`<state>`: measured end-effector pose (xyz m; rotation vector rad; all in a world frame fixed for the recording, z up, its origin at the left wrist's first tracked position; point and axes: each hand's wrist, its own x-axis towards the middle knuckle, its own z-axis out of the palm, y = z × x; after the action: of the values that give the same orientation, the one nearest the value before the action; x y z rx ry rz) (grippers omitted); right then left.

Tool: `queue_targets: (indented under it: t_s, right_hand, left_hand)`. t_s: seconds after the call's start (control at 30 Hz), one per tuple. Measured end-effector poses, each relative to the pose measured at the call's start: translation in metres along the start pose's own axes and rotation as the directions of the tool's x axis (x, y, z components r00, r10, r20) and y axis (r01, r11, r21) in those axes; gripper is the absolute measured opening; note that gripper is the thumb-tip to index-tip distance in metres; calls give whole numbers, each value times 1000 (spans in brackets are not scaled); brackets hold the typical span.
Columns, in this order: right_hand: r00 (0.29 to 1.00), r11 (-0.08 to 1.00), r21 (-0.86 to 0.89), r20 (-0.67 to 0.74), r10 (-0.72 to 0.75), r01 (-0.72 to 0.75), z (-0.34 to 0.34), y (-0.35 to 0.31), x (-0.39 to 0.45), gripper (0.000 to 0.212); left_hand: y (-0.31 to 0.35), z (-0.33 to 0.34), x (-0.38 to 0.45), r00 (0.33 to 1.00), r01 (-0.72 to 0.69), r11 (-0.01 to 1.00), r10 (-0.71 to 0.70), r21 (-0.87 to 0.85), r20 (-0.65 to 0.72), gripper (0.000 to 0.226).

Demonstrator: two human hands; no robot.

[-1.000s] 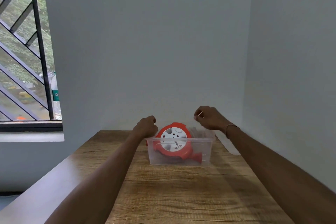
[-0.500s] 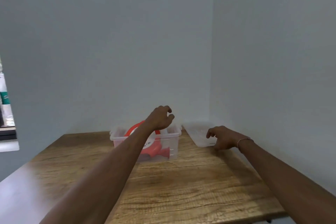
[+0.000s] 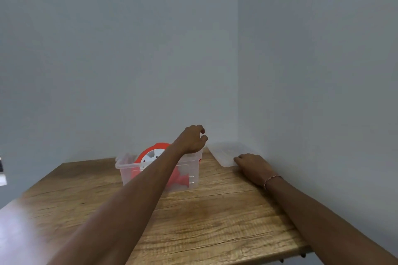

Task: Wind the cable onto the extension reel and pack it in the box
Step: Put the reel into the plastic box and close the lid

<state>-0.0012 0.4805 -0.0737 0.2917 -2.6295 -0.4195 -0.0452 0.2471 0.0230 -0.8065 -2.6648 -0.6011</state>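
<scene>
The red reel sits in the clear box. Above the box's right rim, the left hand hovers, fingers loosely curled, empty; right of the box, the right hand lies spread at the lid.

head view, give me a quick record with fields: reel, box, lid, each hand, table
reel: red with a white hub, standing upright inside the box
box: clear plastic, open, on the table
lid: clear, flat on the table right of the box, near the wall corner
left hand: above the box's right rim, fingers curled, holding nothing
right hand: on the table, fingertips at the lid's near edge
table: wood
</scene>
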Motion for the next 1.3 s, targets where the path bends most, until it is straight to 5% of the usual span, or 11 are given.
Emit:
queue_targets:
  t_s: [0.2, 0.33, 0.5, 0.67, 0.77, 0.87, 1.0, 1.1, 1.3]
  right_hand:
    - [958, 997, 48, -278, 68, -56, -33, 1, 16, 20]
    - [852, 980, 195, -520, 67, 42, -68, 6, 36, 16]
    - [720, 741, 617, -638, 272, 267, -119, -6, 57, 17]
    - [829, 195, 914, -404, 386, 355, -146, -36, 72, 24]
    - [831, 44, 955, -279, 481, 295, -149, -47, 81, 32]
    - [833, 37, 988, -144, 534, 147, -143, -56, 95, 45]
    - [859, 90, 991, 40, 511, -99, -125, -74, 113, 46]
    - [888, 237, 940, 118, 445, -244, -108, -90, 117, 37]
    - [896, 278, 895, 233, 379, -350, -86, -103, 115, 14]
  left_hand:
    - [-16, -16, -2, 999, -11, 999, 9, -49, -38, 35]
    - [-31, -30, -6, 989, 47, 995, -58, -84, -136, 64]
    - [-49, -59, -13, 921, 119, 957, -206, -263, -332, 91]
    - [-69, -89, -26, 839, 99, 882, -323, -461, -438, 80]
    - [-88, -105, -38, 752, 129, 887, -379, -443, -539, 55]
    - [-108, -115, -52, 733, 218, 871, -444, -440, -516, 46]
    - [-130, -115, -64, 811, 383, 870, -478, -311, -337, 41]
    - [-147, -112, -71, 830, 479, 868, -496, -130, -255, 43]
    - [-174, -93, -79, 862, 502, 855, -481, 129, -161, 47]
